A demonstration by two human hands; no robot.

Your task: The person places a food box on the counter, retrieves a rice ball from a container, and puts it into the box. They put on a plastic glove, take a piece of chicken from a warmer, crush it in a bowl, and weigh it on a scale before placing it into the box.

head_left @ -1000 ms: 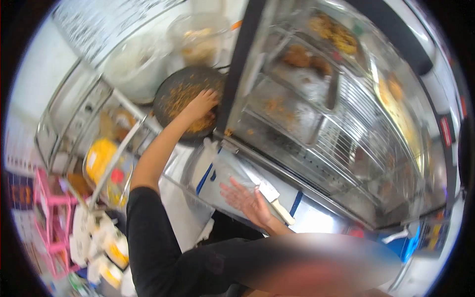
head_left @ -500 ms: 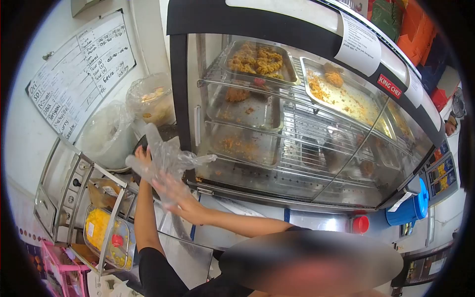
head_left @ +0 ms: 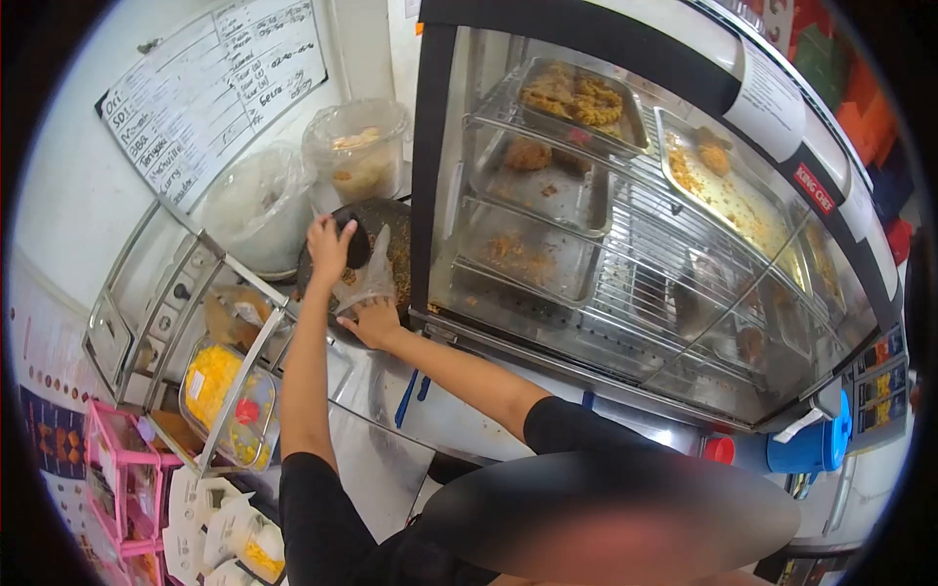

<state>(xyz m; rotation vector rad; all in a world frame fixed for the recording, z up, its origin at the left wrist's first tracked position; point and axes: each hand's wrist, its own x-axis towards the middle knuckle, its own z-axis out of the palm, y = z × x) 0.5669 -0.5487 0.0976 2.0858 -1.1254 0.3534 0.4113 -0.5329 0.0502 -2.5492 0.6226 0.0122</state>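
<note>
Lowered since half a second ago, the clear plastic glove (head_left: pixel 367 280) now spreads from the right hand (head_left: pixel 374 324) over the dark mortar (head_left: pixel 391 210); its grip I cannot tell. Just beside, the left hand (head_left: pixel 329 252), forearm straight, clasps a dark pestle (head_left: pixel 359 245) over the mortar.

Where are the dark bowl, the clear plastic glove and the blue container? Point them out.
Dark bowl (head_left: pixel 386 208): head view, on its far rim.
Clear plastic glove (head_left: pixel 369 283): head view, on the middle of its see-through film.
Blue container (head_left: pixel 805 451): head view, on its side wall.
</note>
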